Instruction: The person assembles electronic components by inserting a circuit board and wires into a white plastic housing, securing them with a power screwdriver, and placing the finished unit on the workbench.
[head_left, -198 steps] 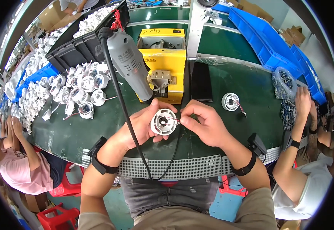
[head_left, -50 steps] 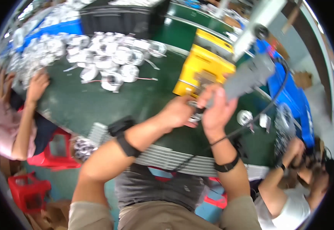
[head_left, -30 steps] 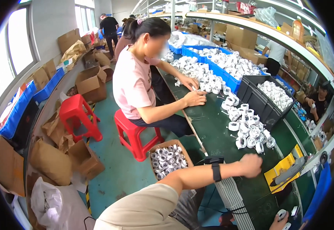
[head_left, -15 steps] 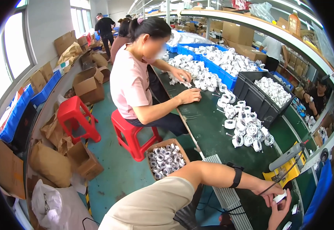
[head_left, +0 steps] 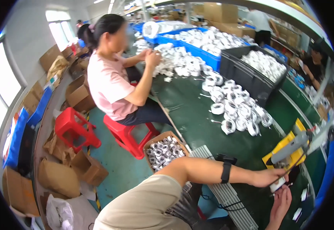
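Toward the lower right, my left hand (head_left: 268, 178) grips a small white plastic part (head_left: 277, 185). From below, my right hand (head_left: 281, 202) meets that part with its fingers bent against its lower side; the fingertips are partly hidden. A dark cable passes over my left fingers. Just beyond my hands, a grey cylindrical power tool (head_left: 291, 147) with a cord lies on a yellow holder (head_left: 278, 155). Close to my right hand, small white pieces (head_left: 304, 193) lie on the green work surface.
Across the green table (head_left: 182, 99) spreads a pile of white coiled-cable units (head_left: 238, 109), beside a black crate (head_left: 247, 73) and blue bins (head_left: 201, 55) of white parts. A co-worker (head_left: 111, 80) sits on a red stool (head_left: 130, 136). A carton (head_left: 149, 143) of round parts stands below the table edge.
The view has shifted, with the pile and crate lower-left of before. The white part has tilted between my hands. The co-worker's hands have come up together off the table.
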Demonstrator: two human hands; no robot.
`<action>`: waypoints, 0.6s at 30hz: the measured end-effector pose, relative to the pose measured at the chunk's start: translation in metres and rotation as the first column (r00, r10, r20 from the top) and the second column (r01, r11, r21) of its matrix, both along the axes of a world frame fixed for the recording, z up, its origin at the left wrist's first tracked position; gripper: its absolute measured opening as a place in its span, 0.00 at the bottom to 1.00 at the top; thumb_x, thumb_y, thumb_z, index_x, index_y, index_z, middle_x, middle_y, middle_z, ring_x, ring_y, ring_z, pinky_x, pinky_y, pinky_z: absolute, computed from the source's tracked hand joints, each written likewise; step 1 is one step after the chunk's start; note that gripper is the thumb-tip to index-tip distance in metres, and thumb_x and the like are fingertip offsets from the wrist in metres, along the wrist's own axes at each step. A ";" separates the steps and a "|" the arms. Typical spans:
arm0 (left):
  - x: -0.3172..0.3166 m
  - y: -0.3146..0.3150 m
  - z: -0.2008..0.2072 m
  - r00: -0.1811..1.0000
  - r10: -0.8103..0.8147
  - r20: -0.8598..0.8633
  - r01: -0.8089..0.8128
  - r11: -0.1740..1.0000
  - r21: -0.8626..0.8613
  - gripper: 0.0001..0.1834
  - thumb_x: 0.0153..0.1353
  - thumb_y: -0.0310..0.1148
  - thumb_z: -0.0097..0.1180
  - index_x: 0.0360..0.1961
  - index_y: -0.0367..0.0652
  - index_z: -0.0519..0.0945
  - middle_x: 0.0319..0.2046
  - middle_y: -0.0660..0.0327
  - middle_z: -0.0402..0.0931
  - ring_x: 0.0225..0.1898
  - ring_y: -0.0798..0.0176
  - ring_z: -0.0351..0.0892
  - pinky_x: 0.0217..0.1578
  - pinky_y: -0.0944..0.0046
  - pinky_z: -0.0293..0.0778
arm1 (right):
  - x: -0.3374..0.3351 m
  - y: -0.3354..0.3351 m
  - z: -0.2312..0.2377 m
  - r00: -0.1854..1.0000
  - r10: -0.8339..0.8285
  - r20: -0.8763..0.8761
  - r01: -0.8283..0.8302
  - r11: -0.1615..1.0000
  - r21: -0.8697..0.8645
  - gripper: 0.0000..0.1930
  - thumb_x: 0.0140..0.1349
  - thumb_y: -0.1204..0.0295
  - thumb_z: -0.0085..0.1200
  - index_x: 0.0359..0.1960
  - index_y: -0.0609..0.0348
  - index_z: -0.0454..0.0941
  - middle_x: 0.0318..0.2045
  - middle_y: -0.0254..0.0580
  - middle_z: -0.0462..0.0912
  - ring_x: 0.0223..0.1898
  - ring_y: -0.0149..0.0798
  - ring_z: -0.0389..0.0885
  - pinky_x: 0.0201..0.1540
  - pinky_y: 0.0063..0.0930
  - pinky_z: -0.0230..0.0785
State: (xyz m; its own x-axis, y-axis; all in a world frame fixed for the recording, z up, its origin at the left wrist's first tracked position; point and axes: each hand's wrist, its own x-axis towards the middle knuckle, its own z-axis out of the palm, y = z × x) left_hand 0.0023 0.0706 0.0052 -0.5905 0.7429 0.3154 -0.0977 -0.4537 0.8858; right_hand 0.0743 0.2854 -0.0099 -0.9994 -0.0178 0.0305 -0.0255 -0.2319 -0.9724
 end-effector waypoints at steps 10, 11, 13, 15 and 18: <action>0.000 -0.038 0.012 0.900 -0.015 0.435 0.041 0.998 -0.052 0.23 0.69 0.45 0.40 0.56 0.38 0.67 0.47 0.52 0.75 0.44 0.54 0.79 0.37 0.59 0.77 | 0.001 -0.055 0.024 0.986 0.082 -0.145 -0.082 0.997 0.006 0.13 0.63 0.79 0.50 0.49 0.70 0.76 0.30 0.42 0.80 0.32 0.33 0.77 0.38 0.25 0.69; 0.000 -0.036 0.012 0.896 -0.043 0.443 0.068 0.997 -0.039 0.23 0.71 0.44 0.37 0.56 0.38 0.65 0.47 0.52 0.75 0.44 0.55 0.79 0.37 0.61 0.77 | 0.007 -0.059 0.033 0.997 0.035 -0.076 -0.040 0.997 -0.061 0.12 0.61 0.79 0.54 0.47 0.70 0.77 0.28 0.40 0.80 0.31 0.30 0.77 0.36 0.23 0.68; 0.003 -0.033 0.019 0.895 -0.030 0.445 0.072 0.994 -0.078 0.23 0.71 0.45 0.36 0.57 0.38 0.65 0.47 0.52 0.75 0.43 0.55 0.79 0.36 0.62 0.77 | 0.009 -0.055 0.031 0.989 0.066 -0.133 -0.076 0.995 -0.069 0.10 0.61 0.76 0.57 0.44 0.67 0.78 0.31 0.38 0.82 0.32 0.26 0.77 0.36 0.19 0.71; 0.005 -0.031 0.022 0.884 -0.035 0.466 0.083 0.993 -0.082 0.22 0.71 0.44 0.37 0.57 0.38 0.64 0.47 0.53 0.74 0.43 0.57 0.79 0.38 0.60 0.78 | 0.010 -0.057 0.029 0.996 0.010 -0.084 -0.011 1.000 -0.013 0.08 0.61 0.75 0.58 0.39 0.66 0.79 0.30 0.37 0.82 0.31 0.26 0.77 0.35 0.20 0.70; 0.007 -0.031 0.022 0.895 0.039 0.444 0.039 0.986 -0.165 0.19 0.70 0.38 0.39 0.57 0.39 0.65 0.47 0.57 0.73 0.46 0.60 0.77 0.46 0.55 0.78 | 0.009 -0.058 0.025 0.994 -0.056 -0.091 0.076 0.971 0.228 0.06 0.58 0.73 0.60 0.30 0.65 0.79 0.28 0.36 0.82 0.30 0.26 0.77 0.34 0.21 0.69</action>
